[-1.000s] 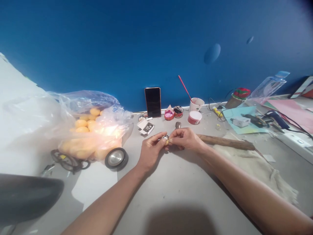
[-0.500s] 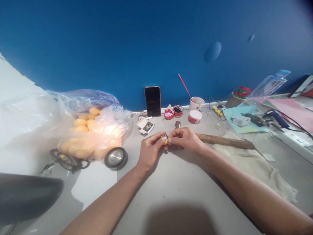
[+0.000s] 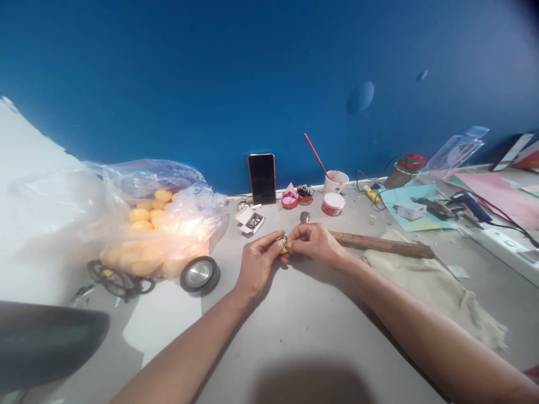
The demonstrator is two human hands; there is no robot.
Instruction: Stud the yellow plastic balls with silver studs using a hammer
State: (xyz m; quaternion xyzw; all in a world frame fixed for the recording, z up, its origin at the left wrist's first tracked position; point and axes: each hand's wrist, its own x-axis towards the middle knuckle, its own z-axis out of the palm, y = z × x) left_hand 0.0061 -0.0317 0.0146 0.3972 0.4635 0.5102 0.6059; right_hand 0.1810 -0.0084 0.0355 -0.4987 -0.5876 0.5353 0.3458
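My left hand [image 3: 260, 258] pinches a small shiny silver-and-yellow piece [image 3: 283, 241] between thumb and fingers; its exact kind is too small to make out. From the other side, the fingertips of my right hand [image 3: 314, 242] are pressed together at the same piece. Whether they grip it or something tiny on it is hidden. Just behind my right hand lies a hammer with a wooden handle [image 3: 387, 246], its metal head [image 3: 305, 217] showing beyond the fingers. A small white box [image 3: 251, 220] of little metal parts stands open beyond my left hand.
Left: a plastic bag [image 3: 147, 168] of yellow balls, a round black-rimmed metal piece [image 3: 200, 274]. Back: a phone [image 3: 261, 178] against the wall, small red tubs [image 3: 289, 201], a white cup [image 3: 337, 180] with a red stick. Right: cloth [image 3: 429, 286], power strip [image 3: 503, 244].
The whole view has shifted slightly, so the table things appear a little lower. Both hands stay together at the small piece, with only slight finger movement.
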